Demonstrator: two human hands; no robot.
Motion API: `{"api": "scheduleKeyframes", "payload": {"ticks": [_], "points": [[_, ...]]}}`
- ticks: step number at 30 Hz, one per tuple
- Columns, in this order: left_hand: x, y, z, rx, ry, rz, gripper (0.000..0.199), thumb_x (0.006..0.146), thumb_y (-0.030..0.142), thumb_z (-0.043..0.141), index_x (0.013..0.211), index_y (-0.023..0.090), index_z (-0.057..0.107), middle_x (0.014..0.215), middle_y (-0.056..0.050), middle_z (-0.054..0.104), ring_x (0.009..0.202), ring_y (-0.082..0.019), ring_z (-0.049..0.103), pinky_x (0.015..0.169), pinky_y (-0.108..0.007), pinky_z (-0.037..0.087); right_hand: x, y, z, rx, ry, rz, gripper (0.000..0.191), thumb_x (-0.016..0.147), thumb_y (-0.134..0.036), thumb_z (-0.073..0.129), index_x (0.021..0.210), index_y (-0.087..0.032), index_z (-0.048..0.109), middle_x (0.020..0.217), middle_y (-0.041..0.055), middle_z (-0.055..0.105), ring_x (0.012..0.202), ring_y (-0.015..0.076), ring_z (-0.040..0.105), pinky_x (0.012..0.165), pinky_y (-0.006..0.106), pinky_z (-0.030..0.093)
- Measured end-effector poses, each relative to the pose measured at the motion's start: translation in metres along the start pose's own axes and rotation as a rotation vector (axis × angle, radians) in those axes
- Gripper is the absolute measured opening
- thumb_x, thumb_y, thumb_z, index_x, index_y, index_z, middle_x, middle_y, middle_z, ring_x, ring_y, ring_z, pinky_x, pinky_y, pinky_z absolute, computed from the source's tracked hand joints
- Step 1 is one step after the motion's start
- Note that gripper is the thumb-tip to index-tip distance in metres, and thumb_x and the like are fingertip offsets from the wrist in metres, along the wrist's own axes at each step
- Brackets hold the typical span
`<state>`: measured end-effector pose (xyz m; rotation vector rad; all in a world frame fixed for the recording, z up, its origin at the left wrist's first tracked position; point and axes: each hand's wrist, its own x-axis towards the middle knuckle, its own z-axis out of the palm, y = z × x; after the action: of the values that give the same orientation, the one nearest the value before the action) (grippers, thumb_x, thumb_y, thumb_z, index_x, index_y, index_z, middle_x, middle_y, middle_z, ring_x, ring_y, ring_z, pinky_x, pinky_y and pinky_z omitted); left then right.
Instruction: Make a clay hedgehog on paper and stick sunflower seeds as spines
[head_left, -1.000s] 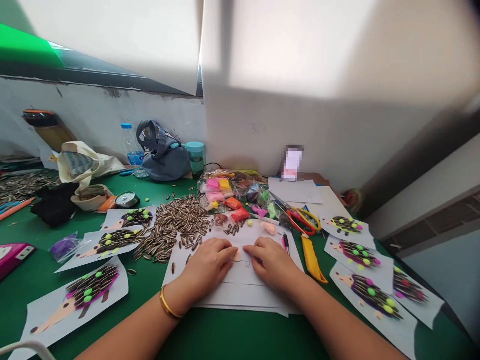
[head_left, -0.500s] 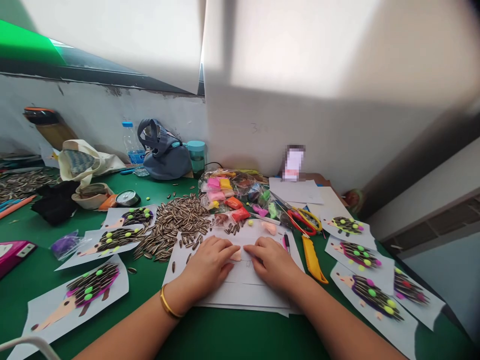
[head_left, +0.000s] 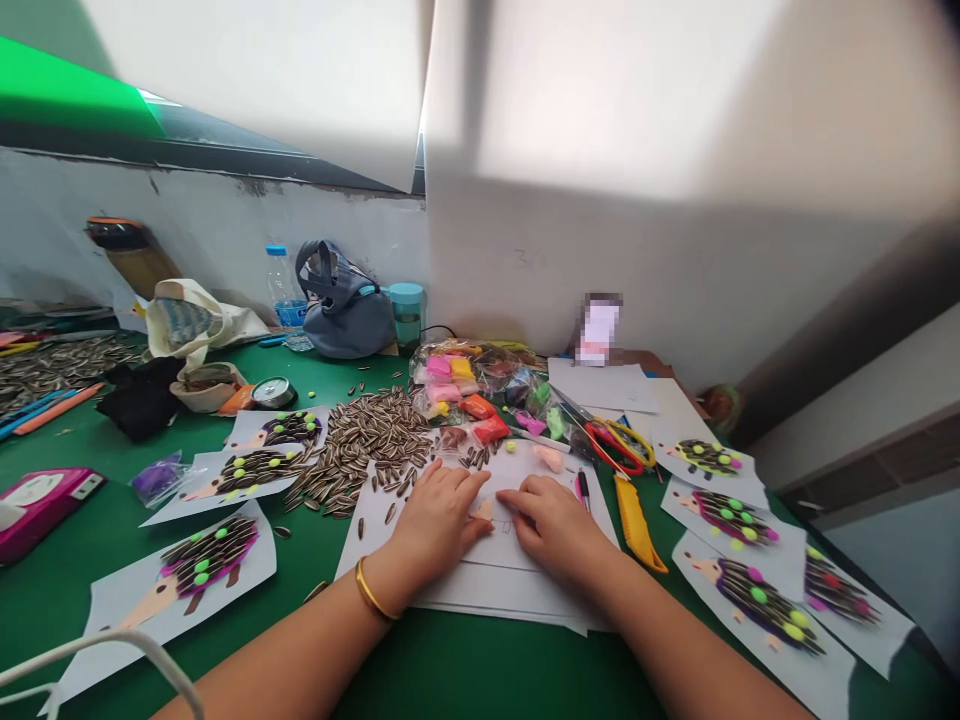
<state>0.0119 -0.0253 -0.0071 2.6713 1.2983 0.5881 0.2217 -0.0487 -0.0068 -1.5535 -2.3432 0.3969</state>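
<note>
White paper sheets lie stacked on the green table in front of me. Near their middle, a small flat piece of peach clay sits on the top sheet beside a faint pencil drawing. My left hand, with a gold bangle at the wrist, rests on the paper, fingers spread, thumb and fingertips at the clay's left edge. On the other side, my right hand lies on the sheet with its index finger extended close to the clay. A larger peach lump is above the right hand.
Sunflower seeds are heaped at the back left. Bagged coloured clay, red scissors and a yellow cutter lie behind and right. Hedgehog pictures flank both sides. A white cable crosses the lower left.
The view has shifted slightly left, so objects appear farther right. My left fingers have lifted a little off the clay piece, showing more of it.
</note>
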Motion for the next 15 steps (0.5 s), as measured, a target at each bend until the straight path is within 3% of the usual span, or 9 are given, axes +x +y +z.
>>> {"api": "scheduleKeyframes", "payload": {"ticks": [15], "points": [[-0.002, -0.0097, -0.0016, -0.084, -0.011, -0.008, 0.048, 0.083, 0.023, 0.071, 0.129, 0.023, 0.055, 0.112, -0.006, 0.069, 0.109, -0.025, 0.062, 0.114, -0.053, 0.032, -0.0009, 0.0006, -0.0004, 0.009, 0.004, 0.0, 0.038, 0.089, -0.016, 0.053, 0.123, -0.026, 0.067, 0.1, 0.0063, 0.062, 0.095, 0.0201, 0.056, 0.087, 0.032, 0.044]]}}
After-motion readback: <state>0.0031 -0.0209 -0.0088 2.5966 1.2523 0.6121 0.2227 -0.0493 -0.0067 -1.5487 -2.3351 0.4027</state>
